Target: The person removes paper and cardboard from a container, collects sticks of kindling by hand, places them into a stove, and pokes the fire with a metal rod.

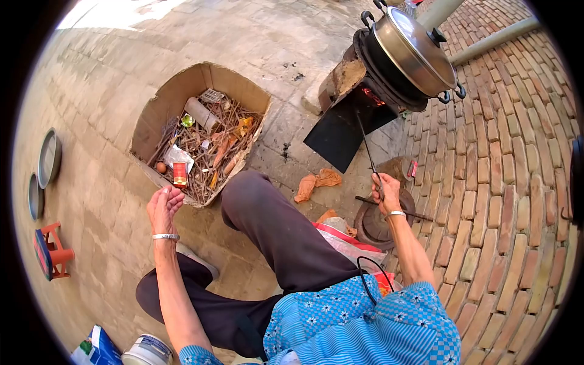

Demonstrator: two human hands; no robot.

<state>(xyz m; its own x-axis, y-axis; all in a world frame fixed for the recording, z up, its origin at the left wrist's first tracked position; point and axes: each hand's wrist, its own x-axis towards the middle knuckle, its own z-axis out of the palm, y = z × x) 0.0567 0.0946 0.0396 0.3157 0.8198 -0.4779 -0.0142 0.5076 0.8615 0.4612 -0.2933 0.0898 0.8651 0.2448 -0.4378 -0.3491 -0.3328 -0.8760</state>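
Observation:
My right hand (387, 193) is closed around a thin dark metal rod (367, 144), whose far end reaches into the opening of a stove (344, 82) where embers glow red. A large steel pot (413, 48) with a lid sits on top of the stove. A black metal plate (336, 135) slopes down from the stove's mouth. My left hand (164, 210) is raised beside the near edge of a cardboard box (146, 125), its fingers loosely curled with nothing seen in them. Twigs (210, 149), wrappers and a red packet (180, 174) lie in the box.
A brick wall (486, 213) rises at the right. Near my right hand are a round iron lid (374, 228) and crumpled orange paper (317, 182). Metal basins (50, 158), a red stool (59, 252) and a white bucket (148, 351) stand at the left.

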